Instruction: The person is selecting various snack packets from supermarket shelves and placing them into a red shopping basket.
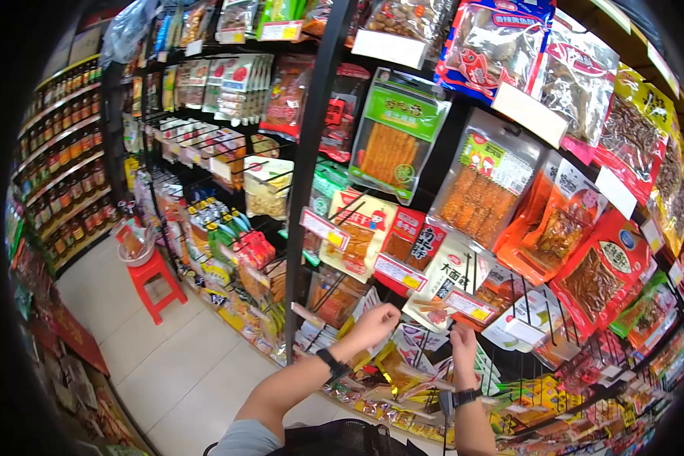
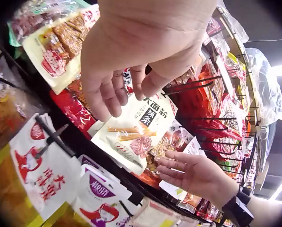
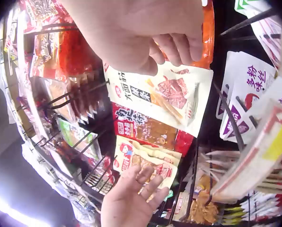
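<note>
A cream-coloured snack bag [image 1: 438, 283] printed with brown sticks hangs on the rack between the two hands. In the head view my left hand [image 1: 368, 330] is at the bag's lower left, fingers loosely bent with nothing in them. The left wrist view has these fingers overlapping the bag's upper edge [image 2: 136, 130]. My right hand [image 1: 464, 353] is raised below the bag's right side. From the left wrist, this right hand [image 2: 193, 175] shows relaxed, spread fingers and a bare palm. Part of the bag is hidden behind a price tag [image 1: 470, 305].
Black hooks [image 1: 520, 292] jut out around the hands, carrying red, orange and clear snack packs. Beside the bag hang a red packet [image 1: 410, 242] and another cream packet [image 1: 357, 235]. A black rack post [image 1: 311, 152] rises at left. A red stool [image 1: 156, 285] stands on the tiled aisle.
</note>
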Tool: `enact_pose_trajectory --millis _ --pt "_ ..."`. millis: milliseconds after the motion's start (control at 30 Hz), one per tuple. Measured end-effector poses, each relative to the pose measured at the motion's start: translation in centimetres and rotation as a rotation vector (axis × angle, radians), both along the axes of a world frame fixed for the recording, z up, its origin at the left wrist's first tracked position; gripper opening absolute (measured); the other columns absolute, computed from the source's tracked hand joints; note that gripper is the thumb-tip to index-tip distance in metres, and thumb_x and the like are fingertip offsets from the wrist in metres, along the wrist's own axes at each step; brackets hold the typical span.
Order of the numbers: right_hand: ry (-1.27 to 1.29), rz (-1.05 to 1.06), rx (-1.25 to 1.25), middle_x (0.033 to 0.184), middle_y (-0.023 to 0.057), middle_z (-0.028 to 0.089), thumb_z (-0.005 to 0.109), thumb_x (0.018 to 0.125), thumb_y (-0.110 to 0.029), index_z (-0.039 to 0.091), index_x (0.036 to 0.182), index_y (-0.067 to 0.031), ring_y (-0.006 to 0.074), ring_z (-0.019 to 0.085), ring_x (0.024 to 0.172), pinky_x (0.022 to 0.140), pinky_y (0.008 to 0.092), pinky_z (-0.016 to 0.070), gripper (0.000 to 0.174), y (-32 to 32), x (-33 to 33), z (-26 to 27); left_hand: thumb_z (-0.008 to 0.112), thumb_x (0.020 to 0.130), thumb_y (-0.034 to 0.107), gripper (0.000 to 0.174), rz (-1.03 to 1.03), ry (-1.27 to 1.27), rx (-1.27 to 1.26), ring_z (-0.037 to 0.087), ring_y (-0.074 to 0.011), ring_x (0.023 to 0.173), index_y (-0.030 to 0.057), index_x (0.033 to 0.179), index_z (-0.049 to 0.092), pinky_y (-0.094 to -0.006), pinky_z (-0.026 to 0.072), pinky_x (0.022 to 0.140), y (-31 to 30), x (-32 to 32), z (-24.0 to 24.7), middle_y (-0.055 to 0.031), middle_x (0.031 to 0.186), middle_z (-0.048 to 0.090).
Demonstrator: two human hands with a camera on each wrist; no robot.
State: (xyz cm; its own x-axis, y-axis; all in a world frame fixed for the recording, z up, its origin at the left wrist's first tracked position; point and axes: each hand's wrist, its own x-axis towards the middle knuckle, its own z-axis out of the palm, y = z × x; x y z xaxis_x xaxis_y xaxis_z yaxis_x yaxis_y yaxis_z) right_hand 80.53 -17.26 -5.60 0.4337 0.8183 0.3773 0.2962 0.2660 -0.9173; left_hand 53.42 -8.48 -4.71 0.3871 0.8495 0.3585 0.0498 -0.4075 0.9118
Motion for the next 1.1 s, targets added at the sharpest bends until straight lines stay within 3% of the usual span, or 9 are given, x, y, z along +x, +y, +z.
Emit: enact_pose_trajectory --millis 33,100,167,233,300,533,600,900,1100 --pt "0.003 0.007 0.031 0.106 0.0073 0.065 0.059 0.091 -0.005 0.059 0.114 0.0008 0.0118 0.058 0.091 0.078 0.0263 0.0469 0.024 -1.1 -1.0 0.1 0.062 0.093 0.017 0.013 -0.046 -0.023 -0.141 0.063 -0.0171 0.079 0.0061 0.099 0.065 -0.0315 0.0492 0.069 -2.1 -1.8 0.4 -0.0079 0.087 0.064" --pt "0.031 0.072 0.03 0.103 0.0066 0.065 0.059 0.094 -0.005 0.06 0.109 0.0011 0.0136 0.061 0.097 0.088 0.0272 0.0481 0.016 -3.8 -3.4 0.4 0.061 0.095 0.017 0.013 0.005 -0.023 -0.133 0.061 -0.0127 0.076 0.0052 0.099 0.065 -0.0291 0.0486 0.066 -6.0 -4.9 -0.1 -0.0046 0.083 0.063" --pt "0.051 0.112 0.009 0.099 0.0044 0.066 0.059 0.095 -0.006 0.062 0.103 -0.0001 0.0115 0.06 0.091 0.084 0.0254 0.0476 0.01 -5.8 -5.0 -1.8 0.06 0.097 0.016 0.013 0.059 -0.014 -0.23 0.058 -0.0078 0.073 0.0038 0.1 0.064 -0.0259 0.0479 0.064 -8.8 -7.5 -2.7 -0.0008 0.082 0.063" --pt "0.129 0.147 0.032 0.093 0.0042 0.065 0.057 0.097 -0.007 0.062 0.098 -0.002 0.011 0.058 0.084 0.077 0.0251 0.0471 0.008 -8.2 -9.0 -1.8 0.061 0.097 0.017 0.015 0.04 -0.142 -0.322 0.057 -0.0071 0.075 0.0028 0.101 0.063 -0.0262 0.0481 0.066 -10.8 -10.3 -7.0 0.0001 0.083 0.062" --pt "0.216 0.173 -0.046 0.091 0.0045 0.066 0.057 0.097 -0.009 0.062 0.096 -0.0022 0.0113 0.059 0.083 0.077 0.0253 0.0473 0.008 -10.5 -11.6 -3.7 0.062 0.096 0.017 0.015 0.125 -0.091 -0.411 0.058 -0.008 0.077 0.0032 0.102 0.064 -0.0261 0.0486 0.067 -13.7 -13.9 -9.5 -0.0006 0.085 0.063" --pt "0.368 0.423 -0.301 0.093 0.007 0.069 0.058 0.098 -0.012 0.066 0.097 0.0001 0.0125 0.063 0.083 0.076 0.0275 0.053 0.015 -13.2 -19.2 -11.6 0.06 0.096 0.021 0.018 0.41 -0.111 -0.743 0.062 -0.0119 0.083 0.0055 0.104 0.064 -0.0271 0.0506 0.071 -19.2 -24.9 -13.0 -0.0018 0.09 0.066" --pt "0.275 0.482 -0.383 0.094 0.0074 0.069 0.058 0.098 -0.013 0.067 0.096 0.0003 0.0127 0.064 0.083 0.075 0.0279 0.0539 0.016 -13.1 -21.1 -12.2 0.059 0.096 0.022 0.019 0.436 -0.143 -0.78 0.062 -0.0121 0.083 0.0058 0.104 0.064 -0.0277 0.0507 0.072 -19.5 -27.1 -14.2 -0.0018 0.091 0.066" --pt "0.106 0.534 -0.435 0.091 0.0061 0.069 0.058 0.099 -0.016 0.067 0.096 0.0019 0.0115 0.064 0.08 0.074 0.027 0.0525 0.021 -3.4 -36.2 -13.3 0.057 0.097 0.022 0.02 0.362 -0.213 -0.654 0.062 -0.0123 0.082 0.0033 0.099 0.063 -0.0274 0.0508 0.073 -12.9 -41.0 -15.4 -0.0046 0.089 0.066" --pt "0.172 0.574 -0.339 0.086 0.003 0.065 0.056 0.1 -0.016 0.062 0.095 0.0015 0.0101 0.06 0.078 0.074 0.0264 0.0506 0.02 7.0 -48.9 -5.1 0.059 0.096 0.021 0.019 0.35 -0.145 -0.678 0.062 -0.0118 0.079 0.0023 0.096 0.064 -0.0265 0.0502 0.073 -7.4 -52.8 -14.1 -0.0034 0.085 0.066"
